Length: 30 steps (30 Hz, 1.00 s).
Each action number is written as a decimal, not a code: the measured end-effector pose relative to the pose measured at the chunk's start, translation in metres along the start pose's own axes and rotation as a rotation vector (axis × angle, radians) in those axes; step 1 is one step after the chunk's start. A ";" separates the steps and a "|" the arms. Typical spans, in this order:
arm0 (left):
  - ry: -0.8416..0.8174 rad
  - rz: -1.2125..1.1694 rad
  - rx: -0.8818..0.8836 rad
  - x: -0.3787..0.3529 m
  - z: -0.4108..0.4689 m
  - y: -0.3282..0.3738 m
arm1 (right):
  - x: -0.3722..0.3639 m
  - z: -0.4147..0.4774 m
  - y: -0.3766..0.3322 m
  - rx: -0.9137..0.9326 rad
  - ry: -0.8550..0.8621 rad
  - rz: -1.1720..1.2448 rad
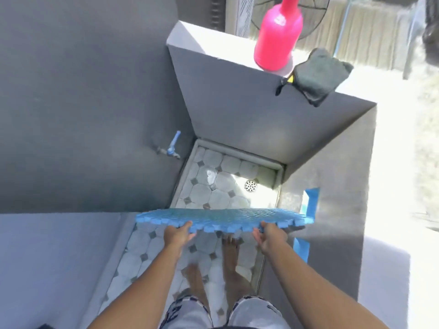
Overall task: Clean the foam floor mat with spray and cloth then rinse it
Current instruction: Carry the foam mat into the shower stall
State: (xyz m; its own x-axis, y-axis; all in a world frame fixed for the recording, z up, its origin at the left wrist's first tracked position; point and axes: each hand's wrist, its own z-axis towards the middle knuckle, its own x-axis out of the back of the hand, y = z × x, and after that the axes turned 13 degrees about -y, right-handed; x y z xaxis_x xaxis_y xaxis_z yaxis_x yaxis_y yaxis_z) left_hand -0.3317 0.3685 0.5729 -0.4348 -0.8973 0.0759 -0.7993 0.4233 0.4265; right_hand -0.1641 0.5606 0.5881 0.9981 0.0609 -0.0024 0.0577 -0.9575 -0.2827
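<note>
A blue foam floor mat (223,218) with interlocking toothed edges is held nearly flat above the tiled wash floor. My left hand (178,236) grips its near edge on the left. My right hand (268,237) grips the near edge on the right. A pink spray bottle (276,36) stands on top of the low grey wall (237,96) ahead. A dark grey cloth (318,76) lies folded beside the bottle, hanging over the wall's edge.
A blue-handled tap (172,147) sticks out of the grey wall at left. A round metal drain (251,185) sits in the wet tiled floor (213,176). My bare feet (231,255) stand on the tiles. Another blue mat piece (311,200) leans at right.
</note>
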 end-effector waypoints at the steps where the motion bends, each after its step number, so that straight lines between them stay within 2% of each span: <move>1: -0.022 -0.006 -0.012 -0.010 0.006 0.006 | -0.001 0.005 -0.006 0.006 0.012 0.024; 4: -0.068 -0.032 -0.038 -0.029 0.033 0.023 | -0.004 0.019 -0.015 0.049 0.051 0.110; 11: -0.181 0.009 -0.054 -0.058 0.110 0.051 | -0.023 0.080 -0.021 0.143 0.014 0.226; 19: -0.303 0.038 -0.108 -0.063 0.211 0.052 | -0.036 0.159 0.008 0.169 -0.078 0.292; 21: -0.287 0.066 -0.101 -0.061 0.219 0.039 | -0.031 0.174 0.021 0.143 -0.079 0.313; 26: -0.279 0.093 0.080 -0.038 0.236 -0.009 | -0.007 0.187 0.065 0.073 -0.061 0.223; 30: -0.338 0.116 0.215 -0.028 0.221 -0.021 | 0.004 0.177 0.072 -0.014 -0.031 0.117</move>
State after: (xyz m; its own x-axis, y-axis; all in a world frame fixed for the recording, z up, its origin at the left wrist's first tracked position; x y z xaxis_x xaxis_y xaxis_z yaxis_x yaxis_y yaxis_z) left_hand -0.3947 0.4125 0.3625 -0.6103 -0.7656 -0.2034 -0.7897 0.5680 0.2316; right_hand -0.1590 0.5413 0.3982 0.9970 -0.0432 -0.0641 -0.0588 -0.9625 -0.2650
